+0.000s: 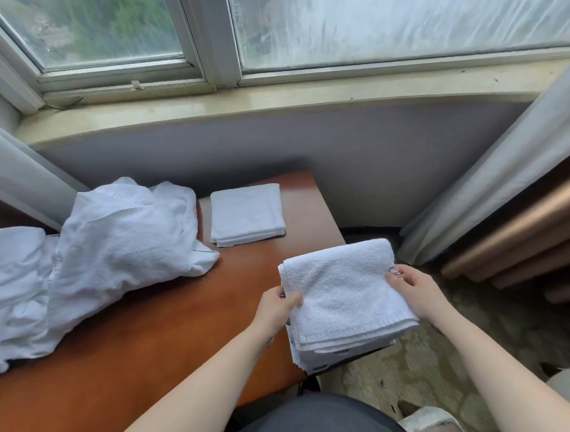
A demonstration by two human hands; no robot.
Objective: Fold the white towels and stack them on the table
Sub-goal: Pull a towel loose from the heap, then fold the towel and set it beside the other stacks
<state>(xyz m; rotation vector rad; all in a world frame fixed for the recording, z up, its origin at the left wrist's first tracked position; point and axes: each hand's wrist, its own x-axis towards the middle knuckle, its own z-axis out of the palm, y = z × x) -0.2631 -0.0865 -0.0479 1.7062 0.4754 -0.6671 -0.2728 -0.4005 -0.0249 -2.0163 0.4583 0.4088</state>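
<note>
Brown tabletop (145, 346) running away toward a window sill (272, 100), with a window (105, 31) above it. Grey-white curtains (491, 187) hanging at the right, a second panel at the far left. Patterned floor (424, 366) below the tabletop's right edge.

Heaped on the left part of the tabletop: a crumpled pile of white towels (115, 243), unfolded, spilling over the left side and reaching toward the middle. Just right of the heap, near the far end: a folded stack (247, 215), square and flat, edges roughly in line with the tabletop's sides, apart from the heap.

Held at the tabletop's near right corner, partly hanging past the edge: a folded white towel (342, 295), doubled over with the fold at the far side and the loose hemmed edges toward the person. Long axis running from near to far, tilted slightly to the right. Several layers showing at the near edge.

Left hand (278, 309) pinching the towel's left edge, thumb on top, fingers beneath. Right hand (414, 291) gripping the right edge near the far corner, by a small red-stitched tag (394, 270). Both forearms bare. A dark-clothed lap and a light shoe at the bottom.
</note>
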